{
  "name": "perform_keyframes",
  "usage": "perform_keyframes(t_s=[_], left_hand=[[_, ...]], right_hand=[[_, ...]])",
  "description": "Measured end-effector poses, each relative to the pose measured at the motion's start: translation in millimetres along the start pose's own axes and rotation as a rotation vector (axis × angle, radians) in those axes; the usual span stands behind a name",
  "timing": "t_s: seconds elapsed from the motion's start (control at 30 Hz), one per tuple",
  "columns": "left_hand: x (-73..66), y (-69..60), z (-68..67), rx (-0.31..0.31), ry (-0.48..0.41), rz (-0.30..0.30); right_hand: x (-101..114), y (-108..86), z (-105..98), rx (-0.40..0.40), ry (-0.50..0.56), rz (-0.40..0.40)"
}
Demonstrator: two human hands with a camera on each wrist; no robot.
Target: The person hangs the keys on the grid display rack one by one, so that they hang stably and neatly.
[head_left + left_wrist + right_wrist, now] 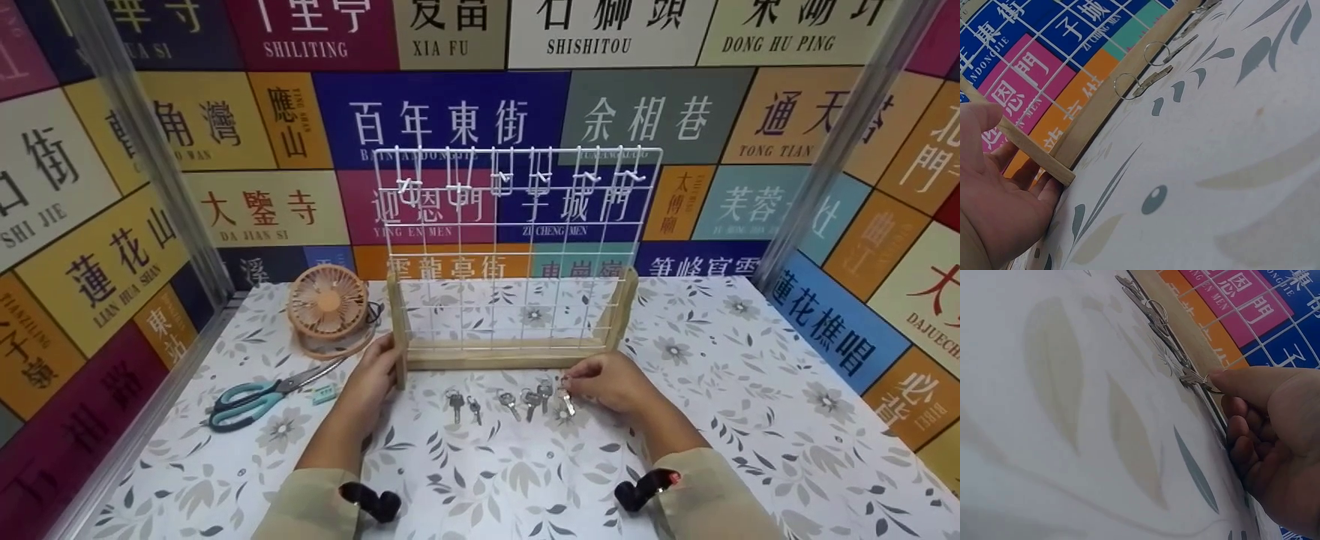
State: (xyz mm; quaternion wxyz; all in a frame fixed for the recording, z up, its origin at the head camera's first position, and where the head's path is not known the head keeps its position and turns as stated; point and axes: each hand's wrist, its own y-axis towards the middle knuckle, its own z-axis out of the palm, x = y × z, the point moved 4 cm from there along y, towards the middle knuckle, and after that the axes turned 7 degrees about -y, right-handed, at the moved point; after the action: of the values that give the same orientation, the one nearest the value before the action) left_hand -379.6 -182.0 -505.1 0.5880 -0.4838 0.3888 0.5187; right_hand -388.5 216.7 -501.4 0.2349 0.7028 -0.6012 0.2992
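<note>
A white wire grid (514,225) stands upright in a wooden frame (510,360), with several white hooks along its upper part. My left hand (369,382) holds the frame's left foot; in the left wrist view, the hand (1010,208) has its fingers behind the wooden post (1036,152) and its thumb in front. My right hand (611,382) pinches the ring of the rightmost key (568,403) between thumb and forefinger. The right wrist view shows the hand (1280,433) with its other fingers curled. Several other keys on rings (510,403) lie in a row before the frame.
An orange fan (328,304) stands left of the grid. Scissors with teal handles (247,401) and a small green item (324,394) lie on the left of the table, which has a leaf-patterned cover (465,480). Panels with large lettering (442,112) stand behind and at both sides.
</note>
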Motion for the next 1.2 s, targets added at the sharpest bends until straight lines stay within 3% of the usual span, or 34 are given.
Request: perform_keyframes(t_s=[0.3, 0.47, 0.6, 0.87, 1.2], left_hand=[[0.8, 1.6, -0.3, 0.006, -0.006, -0.001], [0.3, 0.8, -0.5, 0.002, -0.017, 0.000], [-0.4, -1.1, 0.1, -0.001, -0.013, -0.007], [0.3, -0.2, -0.1, 0.002, 0.014, 0.007], [0.4, -2.4, -0.5, -0.013, 0.029, -0.006]], right_hand=[[0, -1.1, -6, 0.028, 0.108, 0.065], [15, -1.6, -14, 0.015, 0.115, 0.022], [36, -5.3, -18, -0.003, 0.164, -0.006], [90, -11.4, -12, -0.015, 0.446, -0.061], [168, -13.8, -12, 0.041, 0.549, -0.189]])
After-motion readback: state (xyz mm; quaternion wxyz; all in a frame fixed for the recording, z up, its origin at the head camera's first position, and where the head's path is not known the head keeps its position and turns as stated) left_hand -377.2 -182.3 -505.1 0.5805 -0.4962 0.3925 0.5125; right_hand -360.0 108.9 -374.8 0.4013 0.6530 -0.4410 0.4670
